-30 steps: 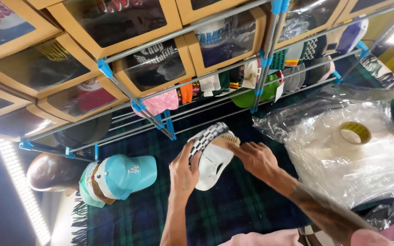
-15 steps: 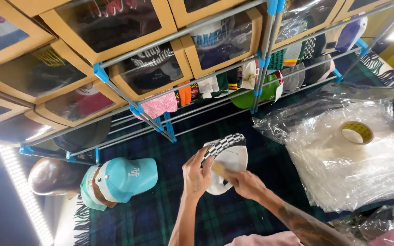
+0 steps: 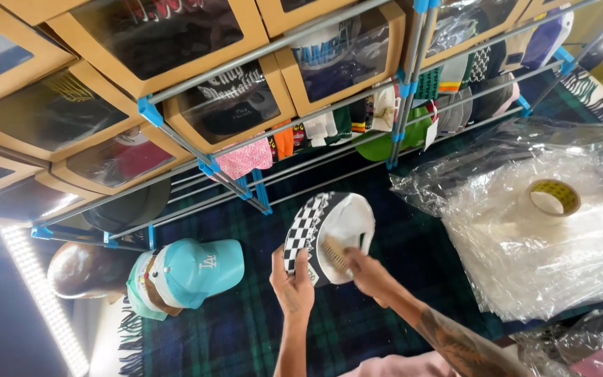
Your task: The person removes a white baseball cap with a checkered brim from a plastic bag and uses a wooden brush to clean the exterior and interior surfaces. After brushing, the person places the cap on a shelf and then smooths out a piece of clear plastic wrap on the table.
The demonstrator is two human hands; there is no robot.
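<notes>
The left hand [image 3: 292, 285] grips the checkered brim of a white cap [image 3: 329, 236] with thumb and fingers closed on it, and the right hand [image 3: 370, 274] is closed on the cap's inner edge, its fingers partly inside. The cap is held in the air above a dark green plaid cloth [image 3: 246, 328]. To the left, just beside each other, lie a turquoise cap [image 3: 193, 272] and a brown round cap [image 3: 85, 269]. To the right is a heap of clear plastic bags [image 3: 546, 244] with a roll of tape [image 3: 554, 197] on top. Farther away stands a grey rack with blue joints [image 3: 399, 91]; folded caps hang under it, and cardboard boxes with clear windows [image 3: 232, 98] — each with a cap inside — stand on it. Compared with half a second ago, the cap is turned more open toward the camera — the right hand has moved from its lower edge into the inside.
</notes>
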